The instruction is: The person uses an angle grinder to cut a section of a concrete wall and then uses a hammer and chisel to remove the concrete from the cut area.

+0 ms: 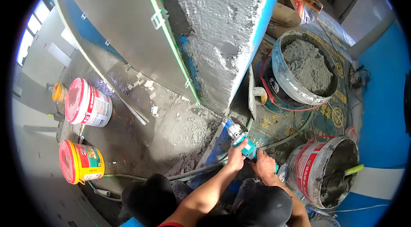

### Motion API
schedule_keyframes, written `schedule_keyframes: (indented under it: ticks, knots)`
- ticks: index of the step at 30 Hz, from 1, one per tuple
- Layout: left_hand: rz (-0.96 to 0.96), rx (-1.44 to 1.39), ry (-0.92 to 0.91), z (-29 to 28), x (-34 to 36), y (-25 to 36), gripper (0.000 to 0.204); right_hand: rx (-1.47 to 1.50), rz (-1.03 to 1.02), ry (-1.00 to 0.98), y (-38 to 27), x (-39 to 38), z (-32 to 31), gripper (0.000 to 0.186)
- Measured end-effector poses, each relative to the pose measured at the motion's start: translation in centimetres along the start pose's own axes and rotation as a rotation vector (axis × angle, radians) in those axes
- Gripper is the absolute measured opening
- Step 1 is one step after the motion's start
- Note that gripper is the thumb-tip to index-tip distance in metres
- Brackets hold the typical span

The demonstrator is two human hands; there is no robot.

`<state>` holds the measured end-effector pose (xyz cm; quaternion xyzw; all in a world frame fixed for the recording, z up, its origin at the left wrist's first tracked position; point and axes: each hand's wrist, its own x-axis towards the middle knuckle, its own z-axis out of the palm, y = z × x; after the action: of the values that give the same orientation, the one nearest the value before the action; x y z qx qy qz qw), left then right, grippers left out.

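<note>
I hold a teal angle grinder [250,149] low in front of me, its silver head and disc pointed at the foot of the mortar-coated column [216,34]; whether the disc touches anything I cannot tell. My left hand [236,154] grips the grinder near its head, and my right hand [264,166] is closed round its rear body. A plastering trowel [252,94] leans upright beside the column, just beyond the disc. A blue-edged strip [212,150] lies on the floor left of the grinder.
Buckets of grey mix stand at right, upper [308,68] and lower [338,175]. Lidded buckets stand at left: white-red [96,105], yellow-red [87,163], small yellow [59,92]. A hose [280,141] crosses the floor. A long rail [98,68] leans by a grey wall panel [120,13].
</note>
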<state>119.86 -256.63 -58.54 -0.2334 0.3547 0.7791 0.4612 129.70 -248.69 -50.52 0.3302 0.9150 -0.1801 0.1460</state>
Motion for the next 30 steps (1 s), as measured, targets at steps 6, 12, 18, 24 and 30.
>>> schedule_keyframes:
  ticks: [6,12,18,24,30]
  knots:
    - [0.002,0.056,0.021,-0.2,-0.2,0.1,0.030,-0.005,-0.021,0.117,0.0,-0.4,0.4,0.057]
    - [0.029,0.046,-0.011,1.6,-1.7,0.7,0.029,-0.020,0.010,0.061,1.6,-0.2,2.1,0.054]
    - [0.045,0.021,0.001,2.0,-1.4,1.2,0.027,-0.021,-0.031,0.113,1.3,0.4,1.6,0.054]
    - [0.060,0.017,0.018,2.6,-1.6,1.5,0.023,-0.044,0.003,0.088,1.2,0.7,1.6,0.053]
    - [0.054,0.031,0.034,2.5,-1.1,1.1,0.023,-0.056,-0.013,0.049,2.0,1.4,1.6,0.051]
